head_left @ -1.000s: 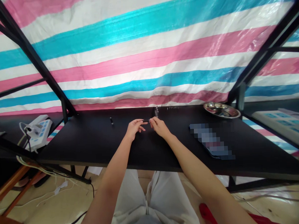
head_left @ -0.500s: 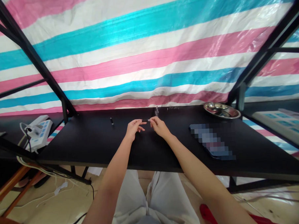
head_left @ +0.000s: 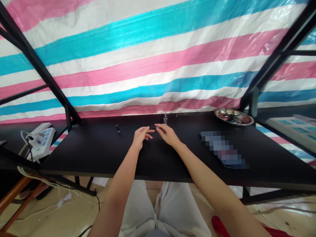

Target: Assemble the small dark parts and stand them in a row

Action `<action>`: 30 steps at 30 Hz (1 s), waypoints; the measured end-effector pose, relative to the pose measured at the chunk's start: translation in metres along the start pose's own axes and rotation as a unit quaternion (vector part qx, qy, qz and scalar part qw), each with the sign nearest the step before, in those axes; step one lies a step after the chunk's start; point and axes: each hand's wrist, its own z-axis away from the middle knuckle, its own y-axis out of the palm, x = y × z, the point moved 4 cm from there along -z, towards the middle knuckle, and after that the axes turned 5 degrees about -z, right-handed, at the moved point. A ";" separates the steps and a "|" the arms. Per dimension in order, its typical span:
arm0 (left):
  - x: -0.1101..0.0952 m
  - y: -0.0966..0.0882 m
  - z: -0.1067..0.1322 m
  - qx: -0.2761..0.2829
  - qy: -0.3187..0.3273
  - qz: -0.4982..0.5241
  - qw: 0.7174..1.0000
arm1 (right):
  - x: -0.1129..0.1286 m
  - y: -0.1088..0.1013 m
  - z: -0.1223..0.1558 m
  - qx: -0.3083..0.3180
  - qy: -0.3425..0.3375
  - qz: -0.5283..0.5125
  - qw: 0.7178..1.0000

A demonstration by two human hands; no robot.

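Over the middle of the black table (head_left: 96, 149), my left hand (head_left: 141, 136) pinches a short black cylinder (head_left: 153, 127) between thumb and forefinger, its other fingers loosely spread. The cylinder lies sideways, with a small pale end toward the right. At that end is my right hand (head_left: 168, 133), thumb and forefinger around the tip, the forefinger reaching across its far side. The piece is too small to tell its exact kind. Another short black piece with a pale end (head_left: 118, 128) lies on the table, left of my hands.
A clear beaded item (head_left: 165, 118) stands behind my right hand, with several tiny pieces (head_left: 182, 115) along the back edge. On the right are a shiny metal plate (head_left: 233, 117) and a blurred-out flat object (head_left: 222, 150). Black frame posts flank the table; a power strip (head_left: 45, 141) sits left.
My right thumb and forefinger have shifted at the cylinder's pale end, the forefinger moving left and the grip looking looser. My left hand has stayed almost still.
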 end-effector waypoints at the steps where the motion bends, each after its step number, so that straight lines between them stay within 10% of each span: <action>1: 0.000 0.000 0.000 0.001 0.002 -0.001 1.000 | 0.002 -0.001 0.000 0.003 -0.006 0.007 1.000; 30: -0.002 -0.007 -0.001 -0.076 0.021 0.016 0.997 | 0.008 -0.001 0.002 0.021 -0.011 0.073 0.997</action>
